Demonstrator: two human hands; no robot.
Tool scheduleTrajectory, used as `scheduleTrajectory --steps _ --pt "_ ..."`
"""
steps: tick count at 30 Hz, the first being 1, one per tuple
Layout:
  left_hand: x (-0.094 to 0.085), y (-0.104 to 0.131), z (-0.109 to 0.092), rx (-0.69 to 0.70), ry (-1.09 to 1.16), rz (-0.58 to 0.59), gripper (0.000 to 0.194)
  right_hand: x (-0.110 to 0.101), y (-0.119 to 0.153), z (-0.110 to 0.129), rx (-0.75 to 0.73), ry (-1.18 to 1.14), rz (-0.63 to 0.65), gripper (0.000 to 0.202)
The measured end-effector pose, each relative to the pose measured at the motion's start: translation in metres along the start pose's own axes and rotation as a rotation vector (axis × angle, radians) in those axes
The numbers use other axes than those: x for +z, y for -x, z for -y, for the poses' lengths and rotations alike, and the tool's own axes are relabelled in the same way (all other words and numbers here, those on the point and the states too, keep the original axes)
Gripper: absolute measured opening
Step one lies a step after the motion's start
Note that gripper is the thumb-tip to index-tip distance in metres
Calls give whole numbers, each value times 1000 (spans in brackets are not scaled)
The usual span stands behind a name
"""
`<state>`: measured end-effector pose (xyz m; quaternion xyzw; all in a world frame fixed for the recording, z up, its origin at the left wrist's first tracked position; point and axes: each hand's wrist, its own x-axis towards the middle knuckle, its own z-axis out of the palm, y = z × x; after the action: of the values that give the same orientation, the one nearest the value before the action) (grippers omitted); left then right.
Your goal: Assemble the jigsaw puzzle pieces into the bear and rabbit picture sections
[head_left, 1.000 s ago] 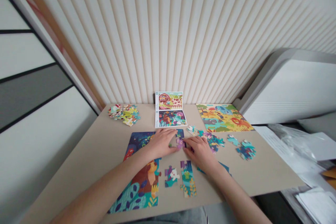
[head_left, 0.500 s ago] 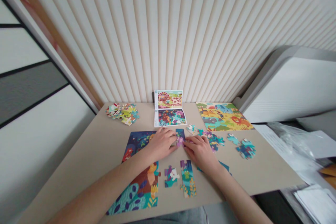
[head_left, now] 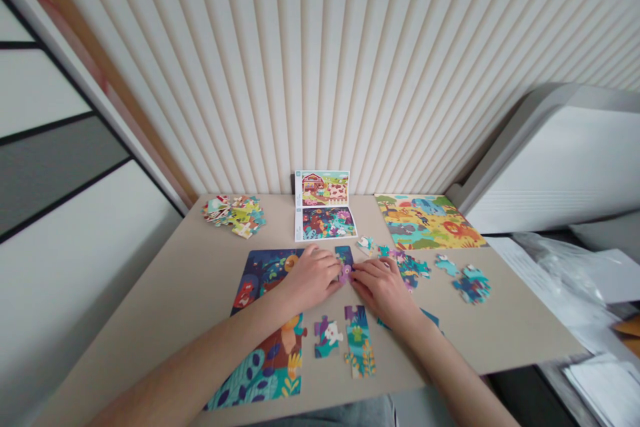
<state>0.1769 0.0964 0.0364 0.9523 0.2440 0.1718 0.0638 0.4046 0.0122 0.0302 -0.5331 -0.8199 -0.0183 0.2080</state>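
Between my hands lies a purple and blue puzzle piece, partly covered by fingertips. My left hand holds its left side with closed fingers, beside the top right of a joined puzzle section. My right hand pinches the same piece from the right. Nearer me lie a piece with a white animal and a joined strip with a green frog. A loose heap of dark pieces sits just beyond my right hand.
A picture booklet stands open at the back. A mixed heap of pieces is at the back left. On the right are a finished animal puzzle and a small pile. Another dark piece lies partly under my right forearm.
My left hand has shifted slightly right along the purple piece. The whole view has moved a little; the other pieces lie as before.
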Motion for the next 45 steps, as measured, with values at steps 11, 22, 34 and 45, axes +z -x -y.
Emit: scheduleTrajectory --steps 11,22,34,45 --pt "1 3 5 -44 26 9 27 3 8 -8 -116 151 29 19" --pt "3 2 8 -76 36 26 33 2 8 -6 -106 118 21 28" --pt "1 2 -1 -65 20 2 34 3 10 -4 -58 134 51 33" --pt "6 3 2 -71 42 -2 30 4 8 0 -65 128 53 31"
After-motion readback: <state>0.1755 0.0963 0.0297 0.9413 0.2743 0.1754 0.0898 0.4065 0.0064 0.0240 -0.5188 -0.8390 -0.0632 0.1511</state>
